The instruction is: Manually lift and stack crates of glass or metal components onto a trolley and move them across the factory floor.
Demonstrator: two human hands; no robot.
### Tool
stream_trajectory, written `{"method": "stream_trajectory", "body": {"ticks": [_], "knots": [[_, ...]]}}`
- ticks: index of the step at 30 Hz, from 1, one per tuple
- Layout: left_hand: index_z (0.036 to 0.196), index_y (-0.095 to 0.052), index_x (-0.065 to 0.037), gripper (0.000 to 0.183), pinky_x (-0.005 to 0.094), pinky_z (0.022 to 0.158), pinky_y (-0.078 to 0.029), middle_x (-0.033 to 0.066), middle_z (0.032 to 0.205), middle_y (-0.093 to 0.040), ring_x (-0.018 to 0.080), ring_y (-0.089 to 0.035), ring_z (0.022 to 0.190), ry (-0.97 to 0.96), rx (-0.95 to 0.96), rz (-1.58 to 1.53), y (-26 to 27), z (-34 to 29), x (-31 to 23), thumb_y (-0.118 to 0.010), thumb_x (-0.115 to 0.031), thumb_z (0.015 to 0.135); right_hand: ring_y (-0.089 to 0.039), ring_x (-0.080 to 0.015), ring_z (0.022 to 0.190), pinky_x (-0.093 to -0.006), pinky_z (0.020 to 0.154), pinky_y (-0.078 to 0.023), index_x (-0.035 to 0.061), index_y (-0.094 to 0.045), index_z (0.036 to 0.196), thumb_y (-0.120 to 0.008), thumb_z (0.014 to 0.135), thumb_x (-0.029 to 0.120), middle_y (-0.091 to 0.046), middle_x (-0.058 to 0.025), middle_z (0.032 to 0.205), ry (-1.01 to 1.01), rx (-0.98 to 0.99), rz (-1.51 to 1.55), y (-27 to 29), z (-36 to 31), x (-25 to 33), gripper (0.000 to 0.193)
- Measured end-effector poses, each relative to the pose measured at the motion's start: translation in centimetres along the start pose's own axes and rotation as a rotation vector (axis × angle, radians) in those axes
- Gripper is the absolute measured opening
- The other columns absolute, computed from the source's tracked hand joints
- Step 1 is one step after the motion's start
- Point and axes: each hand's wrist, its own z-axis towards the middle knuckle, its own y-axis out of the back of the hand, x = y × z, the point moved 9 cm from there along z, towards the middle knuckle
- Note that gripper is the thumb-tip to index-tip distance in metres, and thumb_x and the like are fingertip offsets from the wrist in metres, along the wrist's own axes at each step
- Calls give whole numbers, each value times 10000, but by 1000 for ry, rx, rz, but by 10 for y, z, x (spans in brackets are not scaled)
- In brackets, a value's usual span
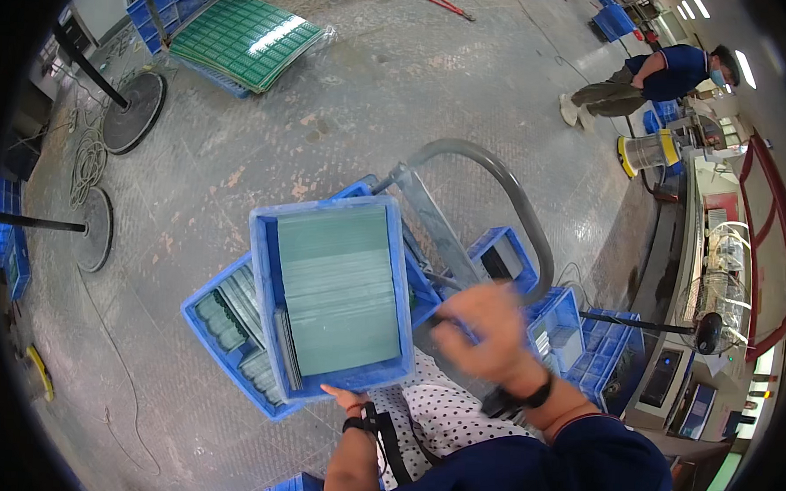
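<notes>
A blue plastic crate (329, 209) holds a row of tightly stacked greenish glass-like sheets (338, 287). A few thin dark-edged pieces stand along its left inner wall. My left hand (344, 398) grips the crate's near edge, most of its fingers hidden under it. Right of the crate is my right hand (487, 333), raised and smeared by motion; its fingers look curled, but what they hold, if anything, is unclear. Beneath the first crate sits another blue crate (276, 409), turned at an angle, with grey-green stacked pieces inside.
A curved grey metal trolley handle (506, 176) rises beyond the crates. More blue crates (608, 343) stand at the right. A pile of green panels (244, 37) lies far left, near round stand bases (135, 116) and cables. A person (654, 81) stands far right by a yellow-topped vacuum (650, 153).
</notes>
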Motion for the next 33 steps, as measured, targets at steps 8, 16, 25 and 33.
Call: {"method": "stream_trajectory", "body": {"ticks": [8, 16, 25, 33], "knots": [[1261, -335, 32, 1008, 507, 934, -312, 142, 1278, -392, 349, -411, 1113, 34, -241, 244, -5, -13, 5, -287, -787, 675, -546, -134, 592, -248, 528, -434, -10, -537, 906, -681, 687, 226, -557, -76, 707, -692, 105, 344, 56, -24, -199, 353], [1222, -371, 67, 984, 501, 893, -363, 155, 1213, -454, 349, -453, 1066, -106, -290, 307, 0, -16, -15, -251, -763, 709, -411, -54, 348, -196, 335, -312, 8, -533, 770, -631, 736, 199, -452, 9, 476, -795, 240, 595, 34, -27, -199, 217], [1332, -236, -59, 881, 442, 972, -286, 101, 1360, -289, 300, -325, 1203, -156, -295, 175, -20, -45, 8, -270, -718, 749, -425, -59, 356, -209, 336, -323, 13, -502, 785, -583, 770, 150, -465, 4, 497, -726, 358, 788, 22, -20, -199, 160], [1348, -181, -56, 904, 446, 964, -299, 79, 1397, -206, 281, -285, 1234, -72, -474, -27, -60, -95, 109, -298, -716, 741, -442, -63, 383, -225, 352, -350, 14, -473, 797, -564, 775, 118, -468, 3, 554, -785, 421, 842, 11, -27, -195, 140]]}}
